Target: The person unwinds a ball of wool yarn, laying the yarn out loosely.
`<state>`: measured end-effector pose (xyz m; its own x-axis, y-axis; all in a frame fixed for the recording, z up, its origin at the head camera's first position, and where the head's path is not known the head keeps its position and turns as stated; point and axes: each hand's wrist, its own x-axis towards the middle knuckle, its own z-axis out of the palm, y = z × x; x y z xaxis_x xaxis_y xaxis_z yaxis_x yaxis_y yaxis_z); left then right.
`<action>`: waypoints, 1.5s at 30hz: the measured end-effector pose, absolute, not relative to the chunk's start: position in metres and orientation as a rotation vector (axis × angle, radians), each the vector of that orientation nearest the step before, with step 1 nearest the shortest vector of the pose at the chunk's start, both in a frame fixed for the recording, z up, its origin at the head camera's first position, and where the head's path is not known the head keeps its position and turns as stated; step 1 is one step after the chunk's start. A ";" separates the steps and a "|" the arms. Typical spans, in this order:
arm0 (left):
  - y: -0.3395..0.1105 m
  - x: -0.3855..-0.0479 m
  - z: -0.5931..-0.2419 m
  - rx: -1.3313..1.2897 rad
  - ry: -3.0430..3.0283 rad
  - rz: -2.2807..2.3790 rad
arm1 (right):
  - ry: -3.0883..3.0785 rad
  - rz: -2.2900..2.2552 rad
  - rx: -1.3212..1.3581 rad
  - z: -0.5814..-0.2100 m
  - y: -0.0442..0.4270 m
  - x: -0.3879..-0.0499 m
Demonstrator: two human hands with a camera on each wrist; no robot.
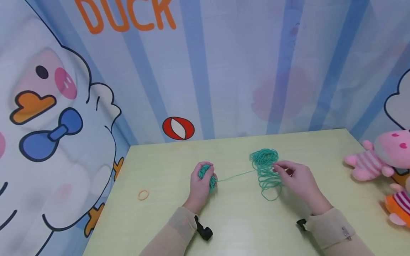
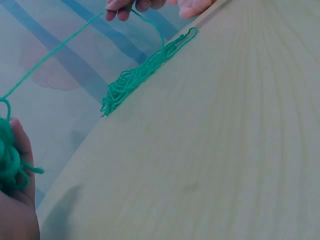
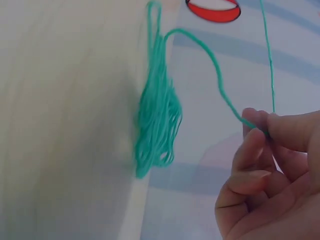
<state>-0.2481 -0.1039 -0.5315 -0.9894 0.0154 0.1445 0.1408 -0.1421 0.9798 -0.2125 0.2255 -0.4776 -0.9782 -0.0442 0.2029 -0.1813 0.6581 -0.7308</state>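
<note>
Gripping a bundle of green yarn [image 1: 204,172] in curled fingers of the left hand [image 1: 199,183], with a strand [image 3: 270,65] stretched from there to the right hand [image 1: 298,180]. Pinching that strand between right thumb and finger, with slack curving down to the loose pile [image 3: 157,112] on the table [image 1: 237,217], at 3 o'clock from the bundle. Probably at the stage of feeding yarn for winding. Next, presumably: free another loop gently without snagging the pile, then wrap toward 9 o'clock.
</note>
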 end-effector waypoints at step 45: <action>-0.105 -0.247 -0.535 -0.428 -2.200 -2.161 | -2.831 1.332 0.479 -0.486 0.091 -0.225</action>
<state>-0.2473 -0.1054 -0.5346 -0.9618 0.1747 0.2107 0.2138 -0.0007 0.9769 -0.2246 0.0908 -0.4856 -0.9539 -0.2806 0.1066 -0.2610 0.5997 -0.7565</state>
